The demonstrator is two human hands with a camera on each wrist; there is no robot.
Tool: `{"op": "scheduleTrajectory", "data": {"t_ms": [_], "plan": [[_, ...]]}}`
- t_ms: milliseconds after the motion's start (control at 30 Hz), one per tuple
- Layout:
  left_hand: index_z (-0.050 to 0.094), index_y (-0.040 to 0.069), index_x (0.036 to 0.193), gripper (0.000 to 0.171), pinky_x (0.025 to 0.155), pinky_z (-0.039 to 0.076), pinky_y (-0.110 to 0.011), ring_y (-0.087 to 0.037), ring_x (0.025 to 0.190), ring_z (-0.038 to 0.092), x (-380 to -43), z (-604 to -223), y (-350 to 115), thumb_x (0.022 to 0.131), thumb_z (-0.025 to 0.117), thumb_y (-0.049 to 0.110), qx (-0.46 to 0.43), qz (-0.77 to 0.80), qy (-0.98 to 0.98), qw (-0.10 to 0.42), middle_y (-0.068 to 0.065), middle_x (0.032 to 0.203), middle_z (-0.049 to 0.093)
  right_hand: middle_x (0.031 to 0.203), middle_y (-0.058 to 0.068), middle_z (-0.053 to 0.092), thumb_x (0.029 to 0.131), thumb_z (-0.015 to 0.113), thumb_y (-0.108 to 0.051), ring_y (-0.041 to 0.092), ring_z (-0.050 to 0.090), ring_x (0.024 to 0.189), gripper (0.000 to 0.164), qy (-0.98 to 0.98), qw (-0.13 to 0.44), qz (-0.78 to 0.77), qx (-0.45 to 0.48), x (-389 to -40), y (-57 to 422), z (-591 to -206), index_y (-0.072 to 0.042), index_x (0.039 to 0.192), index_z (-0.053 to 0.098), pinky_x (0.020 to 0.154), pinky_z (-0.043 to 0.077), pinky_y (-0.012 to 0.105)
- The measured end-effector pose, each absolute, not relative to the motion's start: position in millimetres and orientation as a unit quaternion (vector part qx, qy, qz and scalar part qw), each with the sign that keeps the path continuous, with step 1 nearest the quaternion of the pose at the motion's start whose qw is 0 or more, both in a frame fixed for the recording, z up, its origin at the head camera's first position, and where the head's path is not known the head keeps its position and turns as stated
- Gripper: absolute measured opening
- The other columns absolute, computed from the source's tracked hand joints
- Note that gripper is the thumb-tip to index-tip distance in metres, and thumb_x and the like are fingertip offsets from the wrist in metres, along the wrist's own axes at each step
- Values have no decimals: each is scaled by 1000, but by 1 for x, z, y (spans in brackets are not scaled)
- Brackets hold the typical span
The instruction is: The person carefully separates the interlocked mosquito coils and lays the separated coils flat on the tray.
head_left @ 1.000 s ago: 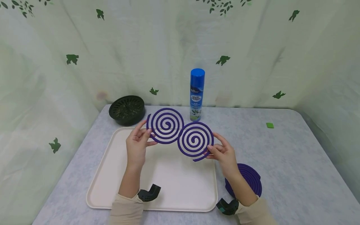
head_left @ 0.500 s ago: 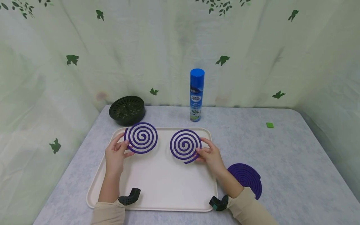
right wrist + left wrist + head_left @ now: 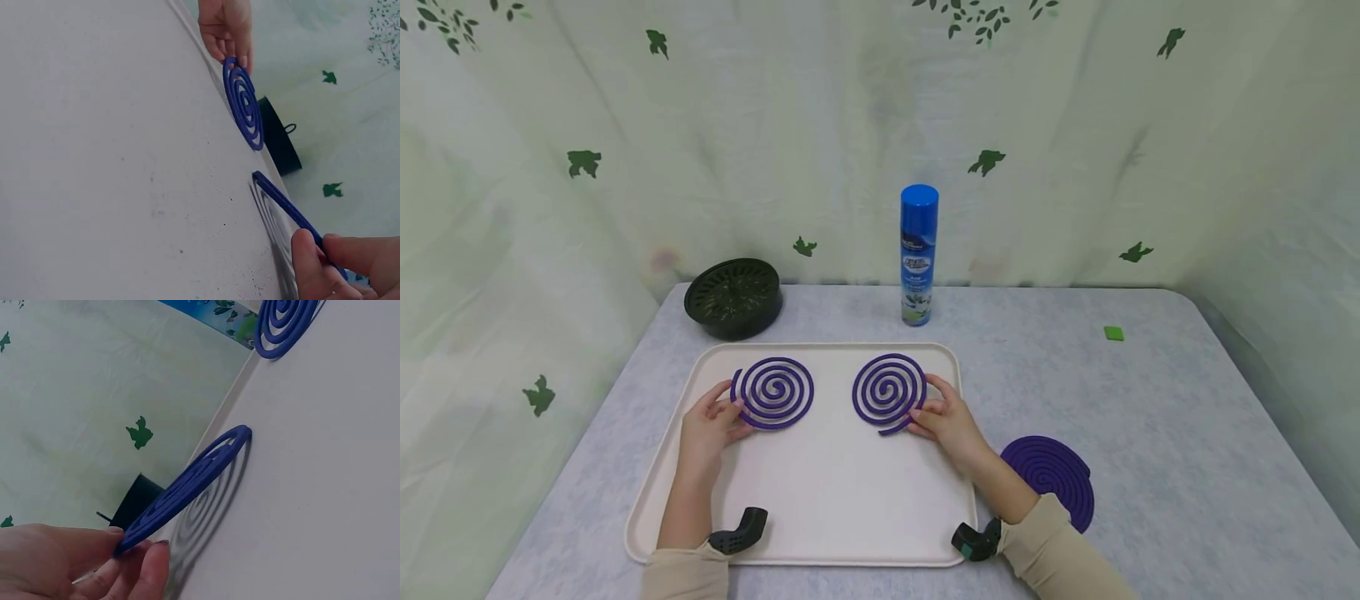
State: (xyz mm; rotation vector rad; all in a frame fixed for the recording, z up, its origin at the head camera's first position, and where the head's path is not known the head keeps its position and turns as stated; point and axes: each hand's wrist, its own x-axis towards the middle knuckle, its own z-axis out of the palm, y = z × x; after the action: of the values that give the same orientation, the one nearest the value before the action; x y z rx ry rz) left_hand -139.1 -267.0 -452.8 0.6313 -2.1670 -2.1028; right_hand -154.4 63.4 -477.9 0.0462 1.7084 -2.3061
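Observation:
Two purple mosquito coils show over the white tray (image 3: 842, 500) in the head view. My left hand (image 3: 706, 429) pinches the outer edge of the left mosquito coil (image 3: 778, 389) between thumb and fingers. The right mosquito coil (image 3: 888, 389) is pinched the same way at its right edge by my right hand (image 3: 951, 427). From the left wrist, the left coil (image 3: 194, 478) looks tilted, its far rim low at the tray and its shadow beneath. The right wrist view has the right coil (image 3: 287, 206) nearly edge-on, also slanting down to the tray. A gap separates the coils.
Behind the tray's left corner stands a dark round slotted holder (image 3: 733, 298). A blue spray can (image 3: 918, 258) is upright behind the tray. More purple coil (image 3: 1048, 467) lies right of the tray, partly under my right forearm. A small green square (image 3: 1114, 333) lies at the right.
The two coils, touching or overlapping in view one second ago, have moved apart. Both hands have shifted left and brought the coils down to the tray, still pinching them.

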Motion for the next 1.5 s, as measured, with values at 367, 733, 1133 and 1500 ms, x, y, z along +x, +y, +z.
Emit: {"op": "scheduleTrajectory", "data": {"t_ms": [367, 733, 1133, 1500], "plan": [[26, -8, 136, 53, 63, 50, -17, -2, 64, 54, -141, -461, -270, 89, 50, -1, 163, -589, -791, -10, -24, 126, 37, 123, 31, 40, 80, 48, 17, 19, 61, 77, 63, 631, 130, -764, -8, -152, 66, -479, 7, 137, 23, 74, 52, 30], [36, -2, 132, 54, 79, 45, -40, -33, 104, 44, -137, -448, -246, 89, 58, 23, 91, -445, -884, 108, -21, 123, 41, 131, 21, 41, 86, 61, -10, 28, 57, 97, 53, 737, 86, -665, -86, -138, 88, -460, 0, 133, 38, 77, 51, 33], [24, 4, 140, 82, 101, 24, -50, -34, 126, 27, -115, -426, -161, 80, 62, 46, -204, -299, -911, 199, -18, 139, 29, 143, 6, 27, 80, 68, -15, 28, 27, 127, 80, 862, -39, -448, -233, -98, 160, -432, -19, 143, 20, 95, 28, 58], [17, 7, 143, 106, 105, 21, -44, -30, 131, 19, -101, -419, -108, 68, 58, 69, -371, -227, -886, 161, -12, 145, 18, 143, 12, 25, 62, 82, -20, 9, 14, 130, 102, 891, -64, -403, -198, -71, 219, -457, -16, 143, 20, 96, 23, 58]]}}
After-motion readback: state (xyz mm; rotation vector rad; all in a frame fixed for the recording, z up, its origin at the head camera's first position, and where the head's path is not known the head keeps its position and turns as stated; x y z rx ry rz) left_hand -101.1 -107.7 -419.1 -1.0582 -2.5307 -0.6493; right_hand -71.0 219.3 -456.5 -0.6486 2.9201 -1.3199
